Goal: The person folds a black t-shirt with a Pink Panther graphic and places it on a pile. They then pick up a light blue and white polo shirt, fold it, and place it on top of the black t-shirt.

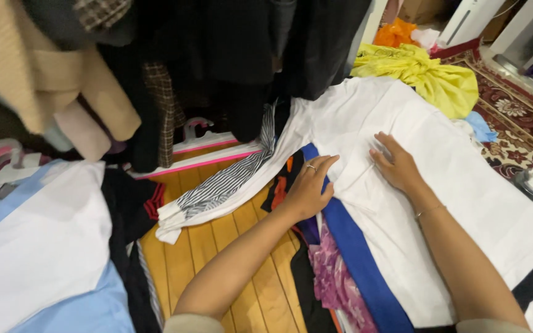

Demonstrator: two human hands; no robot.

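A white shirt (439,185) lies spread flat over a pile of clothes on the wooden floor. My right hand (395,164) rests palm down on its middle, fingers spread. My left hand (308,188), a ring on one finger, touches the shirt's left edge where a blue garment (356,259) shows beneath. One white sleeve (229,203) stretches left over a black-and-white striped cloth (226,185). Neither hand grips anything.
Dark coats and a tan garment (44,80) hang at the top. A folded white and light blue pile (38,246) lies at left. A yellow garment (427,74), a patterned red rug (519,123), pink floral fabric (334,283) and pink hangers (205,145) surround the pile.
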